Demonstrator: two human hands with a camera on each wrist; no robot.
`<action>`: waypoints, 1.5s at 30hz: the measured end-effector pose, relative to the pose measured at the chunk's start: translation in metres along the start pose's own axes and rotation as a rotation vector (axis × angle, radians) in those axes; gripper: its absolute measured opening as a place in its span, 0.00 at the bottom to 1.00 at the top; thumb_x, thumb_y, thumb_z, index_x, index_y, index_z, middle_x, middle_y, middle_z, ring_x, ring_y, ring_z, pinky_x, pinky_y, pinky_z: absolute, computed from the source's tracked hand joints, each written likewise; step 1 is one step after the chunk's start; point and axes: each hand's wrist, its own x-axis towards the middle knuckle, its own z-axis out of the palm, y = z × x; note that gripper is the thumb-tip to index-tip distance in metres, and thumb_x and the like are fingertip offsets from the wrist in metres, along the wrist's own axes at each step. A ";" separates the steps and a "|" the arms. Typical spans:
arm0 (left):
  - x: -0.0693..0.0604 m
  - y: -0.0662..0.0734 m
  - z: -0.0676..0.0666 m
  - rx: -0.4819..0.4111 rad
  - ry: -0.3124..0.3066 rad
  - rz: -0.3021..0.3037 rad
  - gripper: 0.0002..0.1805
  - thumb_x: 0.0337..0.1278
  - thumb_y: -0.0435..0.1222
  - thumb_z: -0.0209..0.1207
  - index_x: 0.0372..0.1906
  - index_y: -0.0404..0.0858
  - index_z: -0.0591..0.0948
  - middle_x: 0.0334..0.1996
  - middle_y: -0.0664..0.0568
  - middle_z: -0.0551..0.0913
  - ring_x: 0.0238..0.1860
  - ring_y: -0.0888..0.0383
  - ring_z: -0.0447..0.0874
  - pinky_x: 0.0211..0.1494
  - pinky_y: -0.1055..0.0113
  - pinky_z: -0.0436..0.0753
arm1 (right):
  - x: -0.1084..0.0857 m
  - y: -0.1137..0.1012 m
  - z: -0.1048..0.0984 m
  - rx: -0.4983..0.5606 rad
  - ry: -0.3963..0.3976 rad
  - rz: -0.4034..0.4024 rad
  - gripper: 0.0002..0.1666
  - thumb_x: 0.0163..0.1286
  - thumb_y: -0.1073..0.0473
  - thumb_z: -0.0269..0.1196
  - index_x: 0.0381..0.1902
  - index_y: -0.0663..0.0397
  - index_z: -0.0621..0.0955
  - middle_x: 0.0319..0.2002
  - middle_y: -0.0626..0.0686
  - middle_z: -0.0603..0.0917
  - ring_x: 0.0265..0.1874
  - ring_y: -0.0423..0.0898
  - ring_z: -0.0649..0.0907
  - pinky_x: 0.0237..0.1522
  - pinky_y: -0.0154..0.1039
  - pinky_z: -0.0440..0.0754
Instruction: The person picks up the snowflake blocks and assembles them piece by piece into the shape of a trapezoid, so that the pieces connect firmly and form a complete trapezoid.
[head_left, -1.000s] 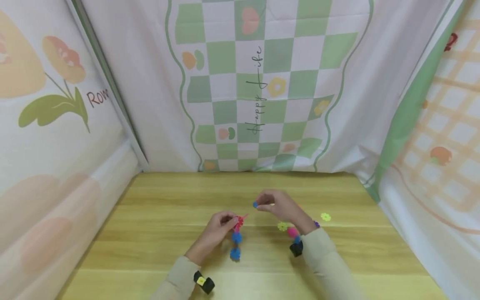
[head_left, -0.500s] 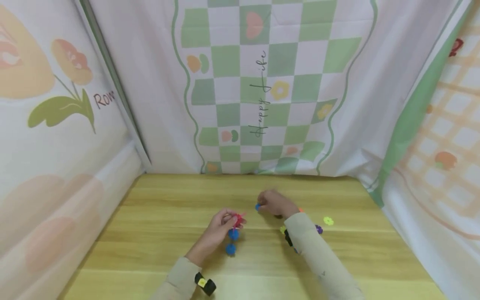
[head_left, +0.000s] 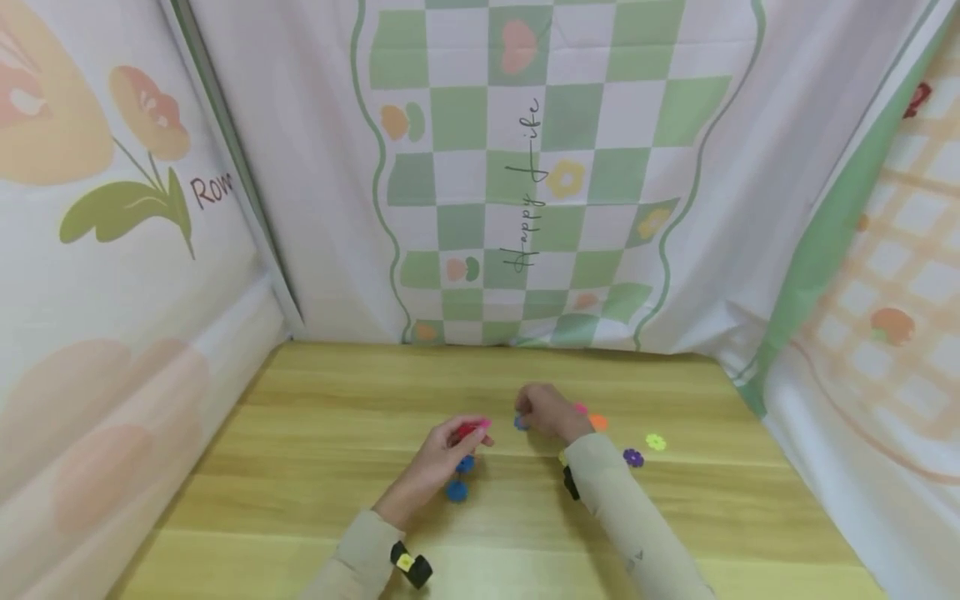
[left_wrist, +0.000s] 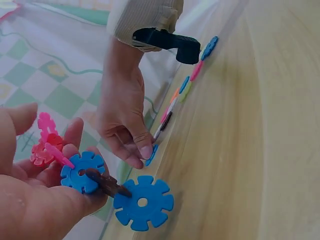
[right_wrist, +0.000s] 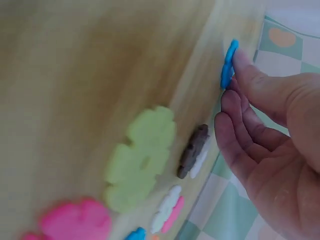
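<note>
In the head view my left hand (head_left: pixel 441 454) holds a linked chain of notched plastic building discs. The left wrist view shows the chain's pink disc (left_wrist: pixel 47 124) and red disc (left_wrist: pixel 41 151) among the fingers. A blue disc (left_wrist: pixel 75 181), a brown disc (left_wrist: pixel 107 183) and a larger-looking blue disc (left_wrist: pixel 152 192) follow beyond the palm. My right hand (head_left: pixel 553 412) is low over the table to the right, its thumb and fingertips pinching the edge of a separate blue disc (right_wrist: pixel 228 67). The two hands are apart.
Loose discs lie beside and beyond my right forearm: yellow (head_left: pixel 656 442), purple (head_left: pixel 633 457) and orange (head_left: pixel 597 422). The right wrist view adds a yellow-green disc (right_wrist: pixel 141 160), a brown disc (right_wrist: pixel 193 151) and a pink disc (right_wrist: pixel 77 220). Printed curtains (head_left: pixel 315 208) border the wooden table (head_left: pixel 360 383).
My right hand has lowered toward the table with the blue disc. My left hand has turned slightly, and the chain's hanging end has shifted a little left and up in the head view.
</note>
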 end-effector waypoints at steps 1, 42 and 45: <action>0.000 0.000 0.000 0.006 0.001 -0.002 0.27 0.81 0.51 0.55 0.72 0.39 0.75 0.59 0.37 0.85 0.57 0.43 0.80 0.56 0.66 0.81 | -0.001 0.000 0.001 0.000 0.010 -0.013 0.12 0.65 0.68 0.73 0.45 0.63 0.85 0.43 0.58 0.90 0.46 0.55 0.89 0.54 0.50 0.89; -0.006 0.004 0.010 0.120 -0.035 0.144 0.19 0.87 0.34 0.42 0.69 0.26 0.68 0.56 0.37 0.85 0.64 0.35 0.80 0.65 0.71 0.82 | -0.072 -0.059 -0.014 0.438 0.294 -0.237 0.09 0.72 0.60 0.71 0.47 0.53 0.86 0.41 0.50 0.91 0.41 0.44 0.90 0.48 0.34 0.89; -0.006 0.004 0.010 0.120 -0.046 0.154 0.19 0.87 0.35 0.42 0.68 0.27 0.68 0.57 0.38 0.85 0.64 0.36 0.80 0.66 0.72 0.81 | -0.073 -0.063 -0.011 0.443 0.347 -0.296 0.08 0.70 0.63 0.72 0.45 0.54 0.86 0.39 0.51 0.91 0.38 0.44 0.90 0.45 0.34 0.90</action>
